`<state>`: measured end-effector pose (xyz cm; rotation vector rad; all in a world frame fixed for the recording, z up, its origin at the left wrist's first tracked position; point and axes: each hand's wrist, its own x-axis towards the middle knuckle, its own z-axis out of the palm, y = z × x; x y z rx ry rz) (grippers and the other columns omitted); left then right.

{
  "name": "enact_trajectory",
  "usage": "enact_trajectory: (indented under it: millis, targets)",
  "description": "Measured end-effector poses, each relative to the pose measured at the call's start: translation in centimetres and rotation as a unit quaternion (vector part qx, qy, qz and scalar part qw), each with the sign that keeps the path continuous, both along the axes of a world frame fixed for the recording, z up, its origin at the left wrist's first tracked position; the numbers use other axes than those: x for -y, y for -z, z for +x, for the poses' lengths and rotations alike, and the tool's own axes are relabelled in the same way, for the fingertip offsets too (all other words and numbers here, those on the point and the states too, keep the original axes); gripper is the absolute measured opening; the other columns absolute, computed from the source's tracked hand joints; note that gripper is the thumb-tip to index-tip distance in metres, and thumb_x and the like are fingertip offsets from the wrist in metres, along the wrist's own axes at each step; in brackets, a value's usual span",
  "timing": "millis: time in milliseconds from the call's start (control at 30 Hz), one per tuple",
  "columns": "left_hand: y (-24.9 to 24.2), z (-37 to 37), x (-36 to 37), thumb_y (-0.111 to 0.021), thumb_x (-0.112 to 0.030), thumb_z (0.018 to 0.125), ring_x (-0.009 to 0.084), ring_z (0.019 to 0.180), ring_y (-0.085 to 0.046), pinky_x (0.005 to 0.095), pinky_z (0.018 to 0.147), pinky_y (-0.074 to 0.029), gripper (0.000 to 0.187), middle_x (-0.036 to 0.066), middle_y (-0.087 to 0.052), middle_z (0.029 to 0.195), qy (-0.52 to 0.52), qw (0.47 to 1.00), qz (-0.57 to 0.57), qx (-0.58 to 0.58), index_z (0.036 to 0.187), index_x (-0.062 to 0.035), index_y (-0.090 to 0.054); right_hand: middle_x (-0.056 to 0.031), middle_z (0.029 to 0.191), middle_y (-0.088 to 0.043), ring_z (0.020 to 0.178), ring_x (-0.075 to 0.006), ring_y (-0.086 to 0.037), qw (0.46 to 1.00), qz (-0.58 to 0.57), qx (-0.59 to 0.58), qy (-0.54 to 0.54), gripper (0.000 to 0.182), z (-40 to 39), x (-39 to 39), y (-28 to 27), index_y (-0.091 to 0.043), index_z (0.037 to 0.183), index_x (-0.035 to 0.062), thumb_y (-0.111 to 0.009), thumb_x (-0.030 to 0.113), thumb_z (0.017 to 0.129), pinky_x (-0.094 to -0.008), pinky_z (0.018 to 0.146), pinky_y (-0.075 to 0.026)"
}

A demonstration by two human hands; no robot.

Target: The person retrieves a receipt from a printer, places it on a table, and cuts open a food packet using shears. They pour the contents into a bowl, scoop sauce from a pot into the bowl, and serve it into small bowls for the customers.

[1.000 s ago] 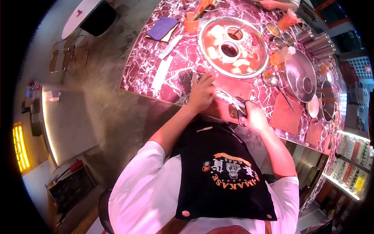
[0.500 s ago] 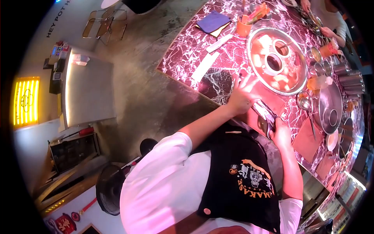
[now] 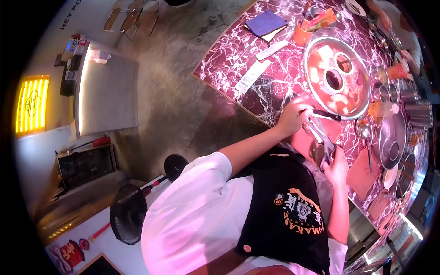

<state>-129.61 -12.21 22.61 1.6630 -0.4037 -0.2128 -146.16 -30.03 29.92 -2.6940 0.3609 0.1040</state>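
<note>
My left hand is closed round one end of a dark, narrow stick-like object, which points right toward the round pot. My right hand grips a shiny, silvery item, whose far end reaches up close to my left hand; its exact kind is unclear. Both hands are over the near table edge, above a reddish-brown mat. The pot, beyond my hands, holds reddish contents and two ring-shaped inserts.
On the marble-patterned table are a purple folded cloth, white paper strips, an orange cup, a ladle and a second round pan. Another person's hand shows at the top right.
The dark stick-like object now shows clearly in my left hand, pointing right. My left hand's fingers, spread earlier, are drawn in. The view has shifted slightly.
</note>
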Motion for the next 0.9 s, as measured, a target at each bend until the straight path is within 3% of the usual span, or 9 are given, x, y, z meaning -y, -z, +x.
enact_trajectory:
  millis: [33,133,167,267,367,467,633,833,900]
  targets:
    - [-0.2,-0.1,0.2,-0.058,-0.014,0.084,0.0195,0.081,-0.063,0.0303,0.073,-0.049,0.015,0.013,-0.063,0.085,-0.035,0.999,-0.037,-0.010,0.087,-0.0022,-0.066,-0.0216,0.096,-0.059,0.090,-0.0364,-0.060,0.999,0.018,0.002,0.033,0.053,-1.4,1.5,1.5,-0.048,0.113,-0.0006,-0.068,0.008,0.065,-0.0402,0.079,-0.047]
    - [-1.7,-0.4,0.3,-0.056,-0.013,0.089,0.0100,0.073,-0.056,0.0251,0.064,-0.044,0.018,0.005,-0.061,0.079,-0.010,0.975,-0.081,-0.205,0.099,0.0005,-0.062,-0.0214,0.100,-0.059,0.093,-0.0347,-0.060,0.991,0.076,0.037,0.103,0.051,-3.4,5.8,9.2,-0.048,0.116,-0.0013,-0.067,0.009,0.070,-0.0396,0.082,-0.046]
    - [-0.7,-0.4,1.0,-0.054,-0.013,0.090,0.0051,0.062,-0.049,0.0226,0.056,-0.040,0.017,-0.001,-0.056,0.070,-0.027,0.982,-0.090,-0.167,0.099,-0.0005,-0.061,-0.0214,0.101,-0.059,0.093,-0.0346,-0.060,0.984,0.070,0.037,0.161,0.049,-3.0,6.4,11.4,-0.048,0.116,-0.0020,-0.066,0.009,0.072,-0.0398,0.083,-0.046]
    - [-0.8,-0.4,1.6,-0.054,-0.014,0.090,0.0058,0.063,-0.050,0.0231,0.057,-0.041,0.015,0.000,-0.056,0.072,-0.039,0.984,-0.088,-0.153,0.095,-0.0007,-0.060,-0.0240,0.103,-0.059,0.097,-0.0350,-0.059,0.962,0.040,0.045,0.266,0.045,-1.1,6.7,15.0,-0.047,0.116,-0.0057,-0.066,0.010,0.078,-0.0403,0.087,-0.044]
    - [-0.7,-0.2,2.1,-0.054,-0.014,0.090,0.0078,0.064,-0.052,0.0254,0.058,-0.043,0.015,0.002,-0.057,0.072,-0.042,0.983,-0.082,-0.157,0.094,-0.0009,-0.060,-0.0220,0.107,-0.058,0.103,-0.0337,-0.057,0.970,-0.030,0.060,0.235,0.039,-0.9,7.3,14.5,-0.051,0.113,-0.0044,-0.065,0.010,0.079,-0.0388,0.090,-0.043]
    - [-1.2,0.2,2.2,-0.053,-0.015,0.090,0.0091,0.066,-0.053,0.0265,0.060,-0.043,0.016,0.003,-0.058,0.073,-0.037,0.982,-0.082,-0.167,0.095,-0.0008,-0.060,-0.0166,0.116,-0.057,0.107,-0.0308,-0.056,0.972,0.085,0.147,0.164,0.023,-0.4,6.6,10.4,-0.060,0.106,-0.0018,-0.058,0.000,0.083,-0.0356,0.094,-0.042]
    - [0.1,0.5,2.9,-0.053,-0.014,0.090,0.0096,0.067,-0.053,0.0257,0.061,-0.043,0.015,0.004,-0.058,0.074,-0.054,0.990,-0.065,-0.117,0.094,-0.0007,-0.059,-0.0175,0.122,-0.054,0.115,-0.0322,-0.048,0.975,0.051,0.183,-0.114,0.021,5.8,-2.3,-0.3,-0.066,0.100,0.0052,-0.052,-0.002,0.086,-0.0373,0.096,-0.039]
    - [0.4,0.5,2.6,-0.051,-0.011,0.091,0.0071,0.067,-0.051,0.0240,0.061,-0.043,0.012,0.002,-0.056,0.073,-0.038,0.983,-0.112,-0.139,0.091,-0.0006,-0.057,-0.0141,0.110,-0.061,0.098,-0.0301,-0.059,0.963,0.256,0.078,0.029,0.021,6.9,-1.3,3.4,-0.062,0.108,0.0059,-0.051,0.005,0.089,-0.0343,0.086,-0.046]
    - [0.8,0.3,2.5,-0.051,-0.013,0.091,0.0096,0.066,-0.053,0.0255,0.061,-0.044,0.013,0.004,-0.056,0.075,-0.038,0.985,-0.105,-0.128,0.091,-0.0009,-0.057,-0.0141,0.109,-0.061,0.095,-0.0301,-0.060,0.976,0.207,0.064,0.009,0.022,6.8,-0.9,3.1,-0.061,0.109,0.0060,-0.052,0.006,0.089,-0.0340,0.083,-0.047]
